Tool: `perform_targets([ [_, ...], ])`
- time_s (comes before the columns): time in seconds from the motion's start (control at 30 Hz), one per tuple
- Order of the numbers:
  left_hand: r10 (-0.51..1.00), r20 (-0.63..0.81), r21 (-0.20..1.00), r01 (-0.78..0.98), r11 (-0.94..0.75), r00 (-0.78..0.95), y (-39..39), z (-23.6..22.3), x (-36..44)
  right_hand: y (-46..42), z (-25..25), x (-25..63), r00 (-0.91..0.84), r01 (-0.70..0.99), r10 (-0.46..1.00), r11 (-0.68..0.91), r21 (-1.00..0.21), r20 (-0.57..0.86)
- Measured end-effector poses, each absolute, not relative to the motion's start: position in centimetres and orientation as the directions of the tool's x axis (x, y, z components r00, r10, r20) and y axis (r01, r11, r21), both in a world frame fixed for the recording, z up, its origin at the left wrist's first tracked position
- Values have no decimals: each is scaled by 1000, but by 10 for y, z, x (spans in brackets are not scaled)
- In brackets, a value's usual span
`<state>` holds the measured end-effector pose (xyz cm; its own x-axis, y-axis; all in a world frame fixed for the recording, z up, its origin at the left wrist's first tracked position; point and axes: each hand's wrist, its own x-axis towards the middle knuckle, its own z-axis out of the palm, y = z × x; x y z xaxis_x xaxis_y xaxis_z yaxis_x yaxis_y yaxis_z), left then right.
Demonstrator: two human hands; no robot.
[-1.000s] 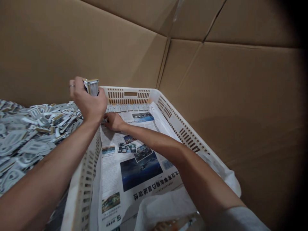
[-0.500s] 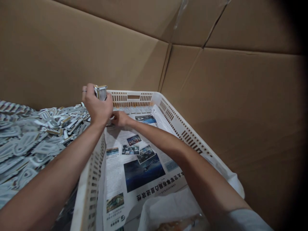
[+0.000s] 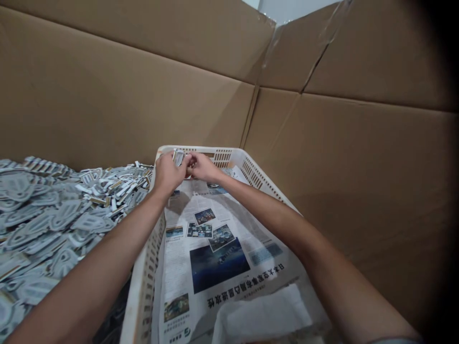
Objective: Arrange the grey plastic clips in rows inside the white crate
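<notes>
My left hand [image 3: 168, 176] is over the far left corner of a white plastic basket [image 3: 136, 306], closed around a small stack of silver-grey flat slotted pieces [image 3: 178, 156]. My right hand [image 3: 203, 168] meets it there, its thumb and fingers pinched against the left fingertips. What the right fingers grip is hidden. Below both hands, printed newspaper [image 3: 175, 267] lines the basket floor. A row of similar grey pieces [image 3: 226, 171] shows in part along the far wall, behind my right wrist.
Left of the basket lies a large heap of loose grey slotted pieces [image 3: 68, 215]. Tall cardboard walls [image 3: 340, 167] rise behind and to the right. White wrapping [image 3: 265, 310] lies in the basket's near end.
My right hand has lifted from the basket floor up to my left hand. The left hand has come over the basket, still holding the stack. The view has shifted slightly.
</notes>
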<state>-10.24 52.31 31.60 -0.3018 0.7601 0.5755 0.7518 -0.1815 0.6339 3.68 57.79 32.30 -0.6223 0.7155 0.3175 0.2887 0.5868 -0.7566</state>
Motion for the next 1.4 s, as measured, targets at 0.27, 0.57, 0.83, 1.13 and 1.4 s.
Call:
perform_targets([
  [0.27,657,651,611,777,-155,-380,521,321,-104,584,270,57,-554,580,749,660,-477,363],
  [0.57,616,675,619,766,-173,-406,520,321,-104,564,220,63,-740,520,625,766,-377,249],
  [0.83,591,672,647,743,-175,-446,519,322,-104,577,219,60,-718,488,656,714,-502,235],
  [1.13,594,674,638,751,-169,-439,518,322,-102,588,226,49,-709,620,688,712,-329,152],
  [1.4,619,655,643,751,-153,-434,515,325,-100,582,228,64,-584,727,777,630,-274,236],
])
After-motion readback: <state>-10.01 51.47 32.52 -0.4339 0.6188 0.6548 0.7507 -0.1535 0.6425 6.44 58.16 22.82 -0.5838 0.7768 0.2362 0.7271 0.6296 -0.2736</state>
